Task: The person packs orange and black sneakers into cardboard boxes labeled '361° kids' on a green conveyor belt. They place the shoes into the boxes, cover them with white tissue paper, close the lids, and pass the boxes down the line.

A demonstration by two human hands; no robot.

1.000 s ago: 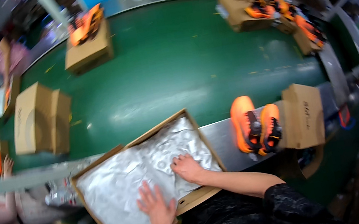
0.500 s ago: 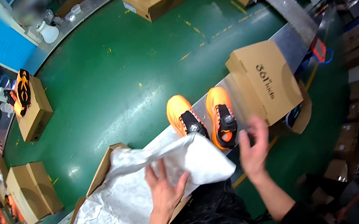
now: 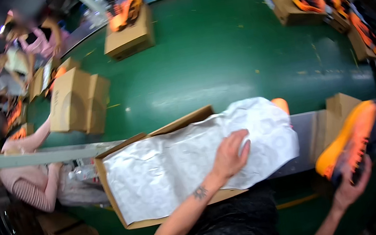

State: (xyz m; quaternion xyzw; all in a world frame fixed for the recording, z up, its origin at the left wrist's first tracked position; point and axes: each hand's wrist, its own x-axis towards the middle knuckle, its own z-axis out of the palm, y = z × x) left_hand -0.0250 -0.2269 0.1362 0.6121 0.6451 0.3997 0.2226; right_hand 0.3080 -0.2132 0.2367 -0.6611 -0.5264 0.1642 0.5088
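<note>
Wrinkled white tissue paper (image 3: 194, 154) lines an opened cardboard shoebox (image 3: 104, 176) in front of me and hangs out over its right end. My left hand (image 3: 232, 156) rests on the paper near that end, thumb and fingers apart. Off to the right, my right hand (image 3: 356, 185) grips an orange sneaker (image 3: 351, 142) by its dark collar, the shoe tilted with its toe up and its yellow-orange sole side toward me. Behind the paper's right edge peeks the orange tip of another sneaker (image 3: 281, 105), the rest hidden.
A closed cardboard box (image 3: 340, 114) stands behind the held sneaker on the metal ledge (image 3: 303, 135). Across the green conveyor surface (image 3: 202, 55) are boxes topped with orange shoes (image 3: 131, 32). Co-workers (image 3: 28, 174) are along the left side, one reaching to an upright box (image 3: 70, 100).
My right hand has taken one of the two sneakers off the ledge and moved it right. The paper now covers most of the other. My view has turned left.
</note>
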